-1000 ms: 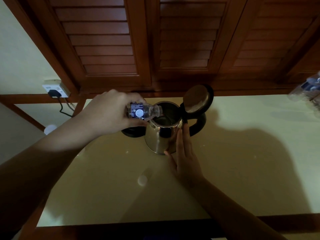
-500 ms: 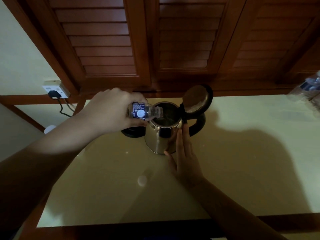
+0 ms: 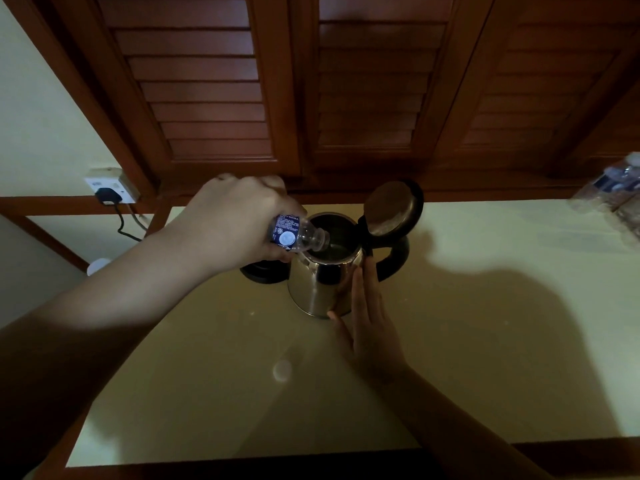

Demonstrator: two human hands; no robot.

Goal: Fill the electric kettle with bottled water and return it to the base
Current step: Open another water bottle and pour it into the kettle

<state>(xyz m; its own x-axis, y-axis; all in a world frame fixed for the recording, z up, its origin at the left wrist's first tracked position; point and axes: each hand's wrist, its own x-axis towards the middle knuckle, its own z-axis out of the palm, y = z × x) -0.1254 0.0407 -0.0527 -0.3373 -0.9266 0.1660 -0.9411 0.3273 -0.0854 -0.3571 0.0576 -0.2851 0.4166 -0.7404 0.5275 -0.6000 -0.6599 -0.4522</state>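
At twelve o'clock on the table, my left hand grips the tilted bottle over the open kettle. My right hand, fingers straight, steadies its side. Pouring is underway, I judge; the base at its nine o'clock awaits.

1. The shiny silver steel electric kettle has a black handle and a black-rimmed round open lid with a dull metal inner face.
2. The clear plastic water bottle carries a dark blue label with a white round mark and small white print.
3. The round black kettle base is plain.
4. The pale cream tabletop is edged in dark brown wood.
5. The reddish-brown slatted wooden shutters show level bands.
6. The white wall socket holds a black plug.
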